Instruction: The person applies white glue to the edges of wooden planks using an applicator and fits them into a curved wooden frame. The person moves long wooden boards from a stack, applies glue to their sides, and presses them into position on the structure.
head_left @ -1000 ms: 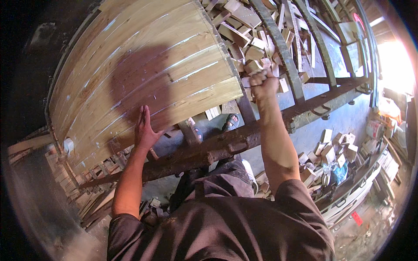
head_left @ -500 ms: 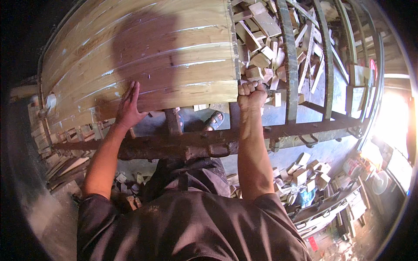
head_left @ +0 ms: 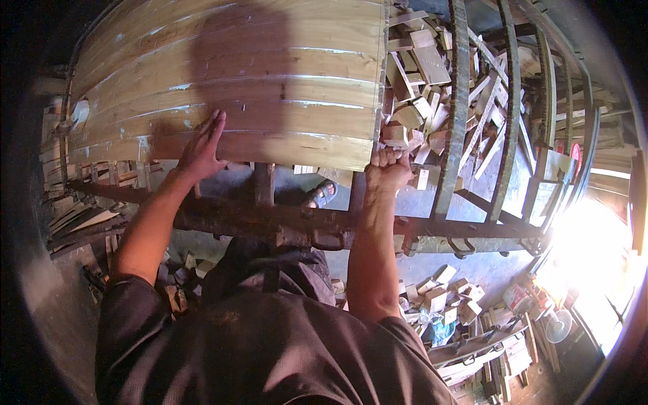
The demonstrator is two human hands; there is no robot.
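Woodworking shop, as shown by jointed plank panel [head_left: 236, 88] at 11 o'clock, barred frame [head_left: 454, 121], and wood offcuts [head_left: 430, 66] heaped at 1 o'clock.

I get glare [head_left: 594, 250] at three o'clock and a shadow [head_left: 243, 61] on the boards [head_left: 331, 74] at eleven; eight o'clock seems smeared.

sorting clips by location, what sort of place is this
Probably a woodworking shop: a wide panel of joined boards lies on a dark barred frame, with wood pieces heaped below the bars.
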